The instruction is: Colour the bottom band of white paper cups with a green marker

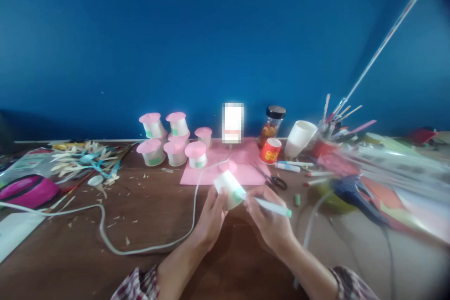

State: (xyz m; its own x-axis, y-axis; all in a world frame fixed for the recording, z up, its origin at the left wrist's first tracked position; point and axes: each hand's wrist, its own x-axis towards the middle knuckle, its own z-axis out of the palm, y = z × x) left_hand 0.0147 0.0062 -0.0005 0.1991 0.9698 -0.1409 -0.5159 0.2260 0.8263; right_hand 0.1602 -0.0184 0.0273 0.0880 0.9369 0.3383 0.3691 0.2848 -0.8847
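Observation:
A white paper cup (228,186), tilted and with a green patch on its side, is held by my left hand (213,215), fingers wrapped round it. My right hand (269,218) grips a marker (272,206) with a pale barrel and a green end; its tip meets the cup at the green patch. A small green cap (297,200) lies to the right of that hand. Just beyond the cup is a pink paper sheet (191,177) with a pink disc (228,165) on it. Black scissors (277,182) rest at the sheet's right edge.
Several white cups with pink tops (151,152) stand at the back left, some stacked. A red cup (270,151), a lidded jar (270,126) and a white cup (299,138) stand at the back right. A white cable (140,249) crosses the table. Clutter blurs at the right.

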